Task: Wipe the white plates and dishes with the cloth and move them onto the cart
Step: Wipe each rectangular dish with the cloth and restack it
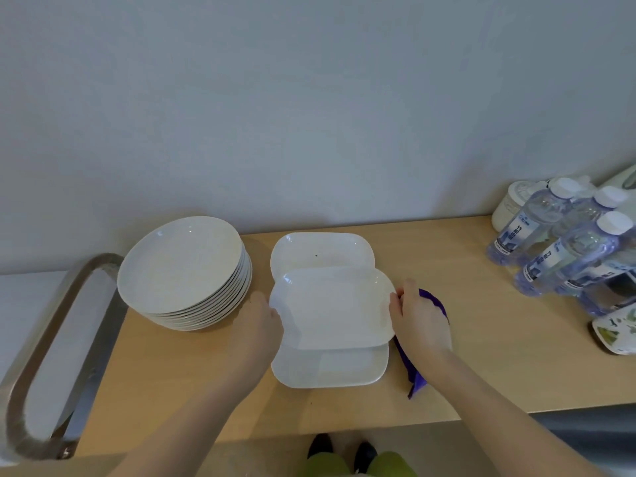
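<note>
Left hand (258,325) grips left edge of a white rectangular dish (332,309); right hand (418,320) grips its right edge with a purple cloth (414,375) under the palm. Dish held over two more rectangular dishes: near dish (330,368) and far dish (320,251), on the wooden surface (481,356). Stack of round plates (184,273) just left of the held dish, metal cart handle (44,356) further left. Water bottles (568,249) well right of the held dish
</note>
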`<state>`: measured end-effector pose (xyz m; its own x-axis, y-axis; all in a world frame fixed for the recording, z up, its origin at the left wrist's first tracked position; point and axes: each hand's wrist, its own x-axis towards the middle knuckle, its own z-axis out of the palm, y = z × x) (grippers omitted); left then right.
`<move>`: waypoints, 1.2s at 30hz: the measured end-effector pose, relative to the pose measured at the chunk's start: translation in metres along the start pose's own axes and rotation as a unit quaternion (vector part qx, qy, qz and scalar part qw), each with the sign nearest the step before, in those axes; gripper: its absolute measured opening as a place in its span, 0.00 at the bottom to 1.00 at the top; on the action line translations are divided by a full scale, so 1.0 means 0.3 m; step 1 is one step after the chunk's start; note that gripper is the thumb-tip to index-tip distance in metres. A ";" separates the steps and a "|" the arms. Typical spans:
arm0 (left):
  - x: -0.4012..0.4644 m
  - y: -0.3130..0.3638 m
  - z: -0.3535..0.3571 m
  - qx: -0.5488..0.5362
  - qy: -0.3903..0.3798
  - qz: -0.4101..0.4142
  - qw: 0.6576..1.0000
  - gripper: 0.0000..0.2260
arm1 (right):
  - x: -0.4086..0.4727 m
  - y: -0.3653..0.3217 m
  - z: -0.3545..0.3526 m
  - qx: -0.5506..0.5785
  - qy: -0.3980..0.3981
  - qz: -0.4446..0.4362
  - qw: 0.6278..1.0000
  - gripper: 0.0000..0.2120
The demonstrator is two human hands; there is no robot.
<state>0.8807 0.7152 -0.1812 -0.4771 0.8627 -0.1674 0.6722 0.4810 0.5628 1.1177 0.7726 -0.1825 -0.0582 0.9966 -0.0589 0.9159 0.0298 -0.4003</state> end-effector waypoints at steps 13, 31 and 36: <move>-0.091 -0.132 0.048 0.066 -0.058 -0.029 0.996 0.04 | -0.111 0.028 0.158 -0.108 -0.110 0.009 0.988 0.08; -0.089 -0.136 0.092 0.083 -0.064 -0.026 0.994 0.04 | -0.099 0.020 0.195 -0.152 -0.127 0.042 0.979 0.13; -0.092 -0.134 0.096 0.085 -0.061 -0.026 0.994 0.04 | -0.093 0.015 0.182 -0.137 -0.113 0.042 0.983 0.14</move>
<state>0.8830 0.6765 -0.2225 -0.4496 0.8431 -0.2952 0.7391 0.5367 0.4070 1.1018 0.7408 -0.2326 -0.0366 0.9548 -0.2950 0.9922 -0.0006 -0.1250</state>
